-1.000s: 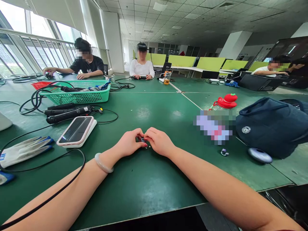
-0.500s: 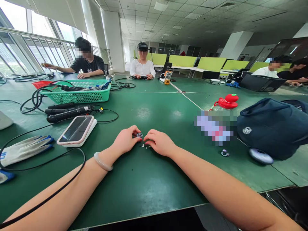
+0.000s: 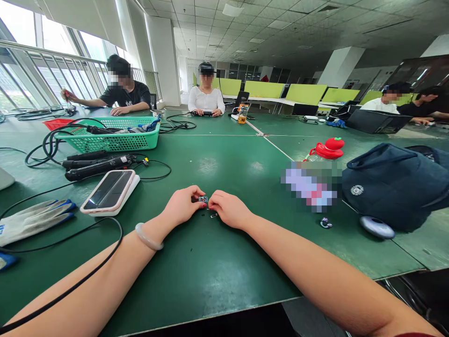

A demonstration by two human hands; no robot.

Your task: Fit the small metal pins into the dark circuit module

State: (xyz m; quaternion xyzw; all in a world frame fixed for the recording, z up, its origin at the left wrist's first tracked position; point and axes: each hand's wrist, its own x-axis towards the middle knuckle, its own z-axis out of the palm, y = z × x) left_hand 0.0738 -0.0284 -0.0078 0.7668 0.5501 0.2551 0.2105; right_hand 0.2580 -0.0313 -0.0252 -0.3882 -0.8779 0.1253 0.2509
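Observation:
My left hand point(image 3: 184, 203) pinches a small circuit board point(image 3: 202, 199) between thumb and fingers, just above the green table point(image 3: 217, 276). Close beside it on the right, my right hand point(image 3: 229, 208) has its thumb and fingertips pressed together at the board's edge. Whatever those fingertips hold is too small and hidden to make out. Under the right fingers lies a tiny flat piece with a light outline point(image 3: 213, 216). A tiny dark bit point(image 3: 203, 215) rests on the table below the board.
Left: a phone point(image 3: 110, 191) on a white box, gloves point(image 3: 37, 220), black handles point(image 3: 100, 166), a green basket point(image 3: 112, 140) and loose cables. Right: a navy bag point(image 3: 396, 187), a red-lidded bottle point(image 3: 328, 150), an oval case point(image 3: 377, 227), a small shiny object point(image 3: 326, 223). People sit across the table.
My right fingertips have closed together and come nearer the board. The small white piece seen on the table under them no longer shows. My left hand keeps its hold on the circuit board.

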